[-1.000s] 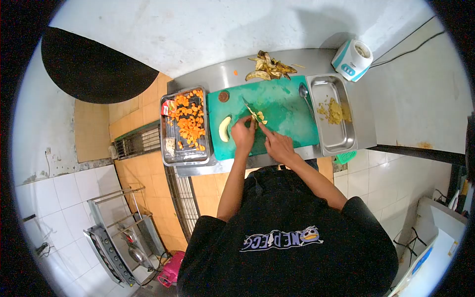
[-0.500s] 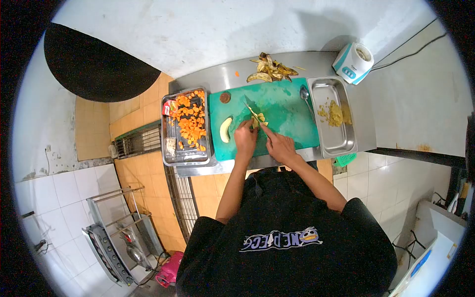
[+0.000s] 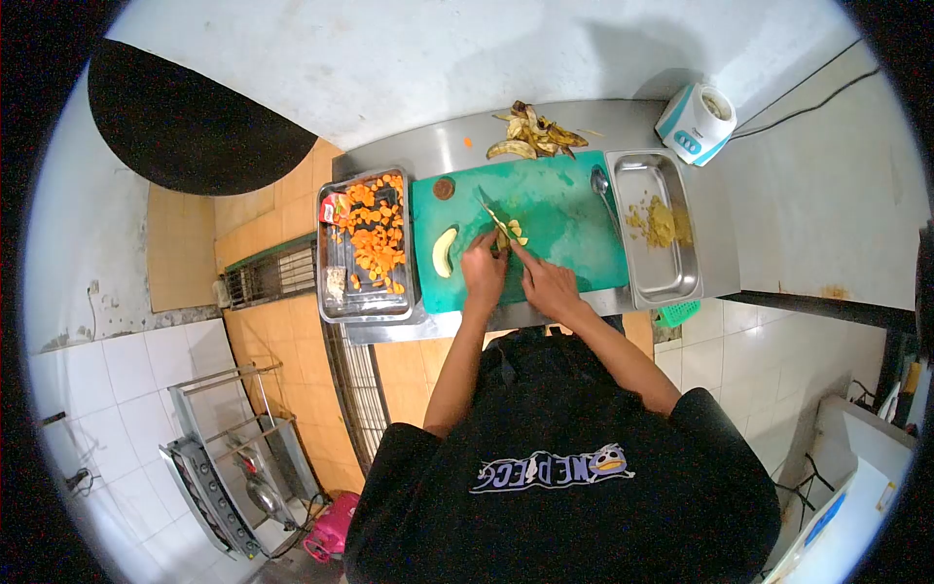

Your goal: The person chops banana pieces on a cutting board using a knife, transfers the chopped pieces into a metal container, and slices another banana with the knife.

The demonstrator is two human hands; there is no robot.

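Note:
On the green cutting board (image 3: 574,263), my right hand (image 3: 551,289) is closed round the handle of a knife (image 3: 490,205), whose blade points away to the upper left. My left hand (image 3: 484,273) is closed on a banana at the blade's left side, its fingers covering much of it. Cut banana pieces (image 3: 518,230) lie against the right side of the blade. A whole peeled banana (image 3: 445,253) rests on the board to the left of my left hand. Farther back on the board is a small round brown object (image 3: 444,188).
A metal tray (image 3: 329,263) with carrot pieces (image 3: 377,253) stands at left. At right, a steel pan (image 3: 662,282) holds yellow mash (image 3: 662,229); a spoon (image 3: 600,185) lies beside it. Banana peels (image 3: 530,134) and a blender base (image 3: 696,125) sit behind.
The cut pieces beside the blade have shifted slightly to the right and spread a little. Both hands stay in nearly the same place on the board.

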